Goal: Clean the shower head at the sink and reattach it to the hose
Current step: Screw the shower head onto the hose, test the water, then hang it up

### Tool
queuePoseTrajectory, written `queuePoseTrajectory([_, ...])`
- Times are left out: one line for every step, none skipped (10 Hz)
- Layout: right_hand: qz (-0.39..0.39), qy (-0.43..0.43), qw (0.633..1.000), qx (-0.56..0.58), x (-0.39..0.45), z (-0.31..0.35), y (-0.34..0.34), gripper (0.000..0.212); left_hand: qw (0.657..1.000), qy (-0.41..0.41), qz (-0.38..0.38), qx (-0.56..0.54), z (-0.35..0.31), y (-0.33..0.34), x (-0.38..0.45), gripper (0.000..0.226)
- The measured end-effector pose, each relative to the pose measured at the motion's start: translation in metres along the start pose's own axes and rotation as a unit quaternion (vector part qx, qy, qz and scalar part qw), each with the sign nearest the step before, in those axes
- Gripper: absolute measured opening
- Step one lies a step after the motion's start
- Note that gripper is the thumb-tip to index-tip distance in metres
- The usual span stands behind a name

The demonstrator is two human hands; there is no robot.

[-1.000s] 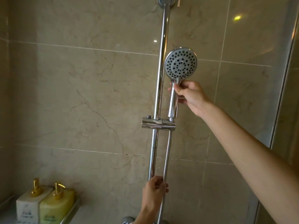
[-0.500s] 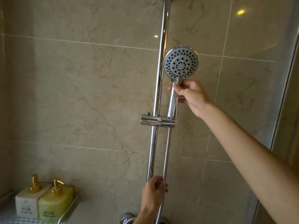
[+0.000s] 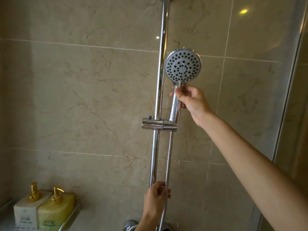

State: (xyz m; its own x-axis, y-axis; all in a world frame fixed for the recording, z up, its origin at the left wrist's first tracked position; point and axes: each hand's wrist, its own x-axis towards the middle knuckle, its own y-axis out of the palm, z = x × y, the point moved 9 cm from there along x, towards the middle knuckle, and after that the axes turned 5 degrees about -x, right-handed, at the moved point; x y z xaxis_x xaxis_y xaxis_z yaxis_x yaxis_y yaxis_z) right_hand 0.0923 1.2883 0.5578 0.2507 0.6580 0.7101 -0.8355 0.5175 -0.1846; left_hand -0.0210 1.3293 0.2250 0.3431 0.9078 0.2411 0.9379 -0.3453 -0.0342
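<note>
Inspector: Your right hand [image 3: 191, 100] grips the chrome handle of the shower head [image 3: 183, 66], fingers curled round it; the handle foot sits in the slider bracket [image 3: 159, 126] on the riser rail [image 3: 160, 72].

Operator: And my left?

Inspector: Your left hand [image 3: 156, 195] pinches the metal hose [image 3: 169, 155] below; keep it slack; lift the handle straight up, not sideways.
</note>
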Motion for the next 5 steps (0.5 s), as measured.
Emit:
queuePoseTrajectory([0.008,-0.001,1.000,-0.016,-0.004,0.001,0.001,0.015,1.000,-0.001,-0.002,0.016,-0.004,-0.001,-0.002,0.015])
queuePoseTrajectory([0.038,0.018,0.999,-0.024,-0.009,-0.001,0.001,0.023,0.998,0.010,-0.005,0.068,-0.013,-0.007,-0.003,0.014])
queuePoseTrajectory([0.044,0.035,0.998,-0.025,-0.012,-0.009,-0.002,0.018,0.992,0.023,0.000,0.124,-0.020,-0.013,-0.001,0.013])
queuePoseTrajectory([0.045,0.056,0.996,-0.045,-0.021,-0.015,-0.008,0.020,0.985,0.022,0.028,0.169,-0.023,-0.021,0.009,0.018])
queuePoseTrajectory([0.035,0.072,0.996,-0.037,-0.037,-0.017,-0.014,0.024,0.983,0.018,0.033,0.182,-0.030,-0.031,0.014,0.014])
